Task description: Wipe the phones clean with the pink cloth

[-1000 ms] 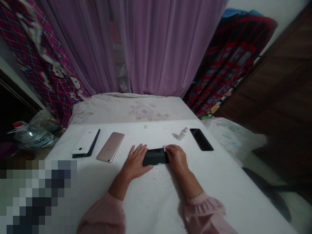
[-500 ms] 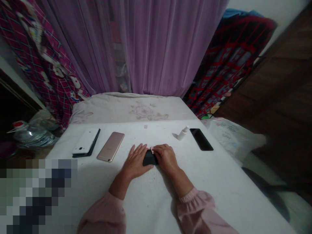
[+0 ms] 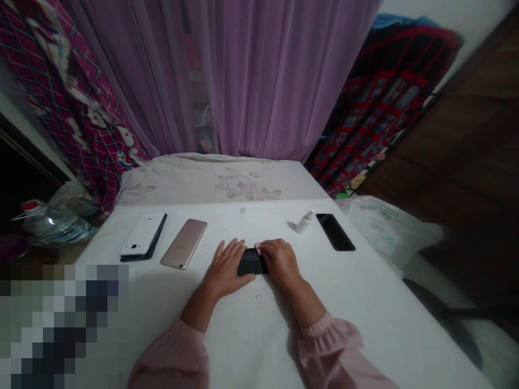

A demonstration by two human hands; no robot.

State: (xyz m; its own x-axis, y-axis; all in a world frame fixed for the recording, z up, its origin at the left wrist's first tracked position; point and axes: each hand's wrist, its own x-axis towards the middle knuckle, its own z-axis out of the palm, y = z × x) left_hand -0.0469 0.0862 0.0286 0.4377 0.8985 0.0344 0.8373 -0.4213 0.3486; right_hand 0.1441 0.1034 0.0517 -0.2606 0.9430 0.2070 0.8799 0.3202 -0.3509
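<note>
Wears gathered pink sleeves (image 3: pixel 178 351) on both arms, above a white cloth (image 3: pixel 251 329) spread flat. Holds the left end of a black phone (image 3: pixel 252 262) with the left hand (image 3: pixel 225 270), laying extended, slightly parted fingers over that end and bracing the near edge with the thumb. Pinches a small pink cloth (image 3: pixel 258 248) in the bent, closed-up fingers of the right hand (image 3: pixel 283 260), near the far edge of the same phone, covering its right end. Cannot tell the exact place of the right thumb. Has the phone lying between both hands, crosswise on the white cloth.

Farther out, has a rose-gold phone (image 3: pixel 185 244) on the left, back up, and beside it a white phone (image 3: pixel 140 237) resting on a dark phone (image 3: pixel 154 243). Has a small white bottle (image 3: pixel 305 222) on the right, just beside a black-screened phone (image 3: pixel 335 232). Beyond, straight ahead, has a pale square (image 3: pixel 242 210), then a floral cloth (image 3: pixel 239 183), and behind everything a purple curtain (image 3: pixel 259 81).
</note>
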